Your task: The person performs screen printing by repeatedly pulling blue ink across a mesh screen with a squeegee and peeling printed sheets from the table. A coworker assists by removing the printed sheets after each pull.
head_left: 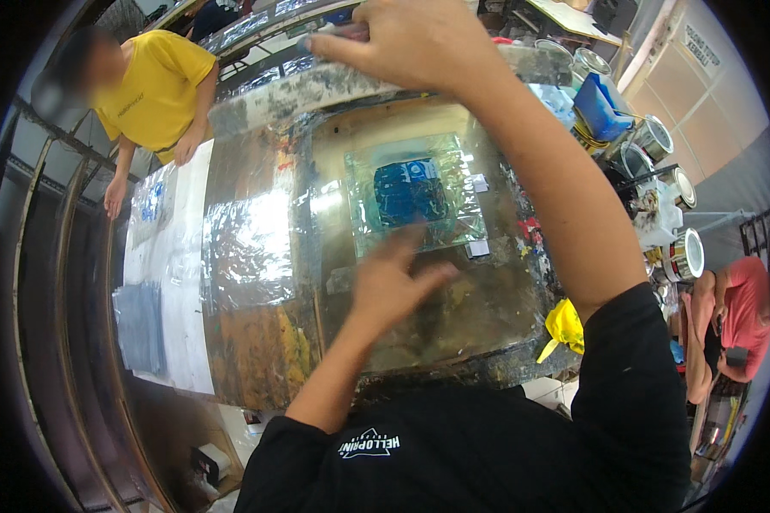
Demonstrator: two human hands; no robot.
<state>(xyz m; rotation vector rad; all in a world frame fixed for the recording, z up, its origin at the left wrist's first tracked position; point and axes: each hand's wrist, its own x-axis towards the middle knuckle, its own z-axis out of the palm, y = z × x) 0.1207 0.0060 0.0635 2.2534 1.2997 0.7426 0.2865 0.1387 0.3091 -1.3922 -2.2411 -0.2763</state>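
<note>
My left hand [393, 278], blurred a little by motion, hovers with its fingers apart over the near side of a clear plastic sheet [364, 227]. A dark blue printed patch [402, 192] lies in the middle of that sheet, with small white tabs [477, 249] at its right edge. Up at the top my right hand [423, 43] is bent round, its thumb pointing left, above a long, ink-stained grey bar [316, 94]. Something dark and reddish shows between its thumb and fingers; I cannot make out what it is.
A person in yellow [158, 81] stands at the far left beside stacked clear film [141, 325] on white paper [180, 342]. Paint cans [684, 255] and a blue container [603, 107] crowd the right side. A yellow cloth or bag [563, 329] hangs at the table edge; another person [744, 316] sits beyond.
</note>
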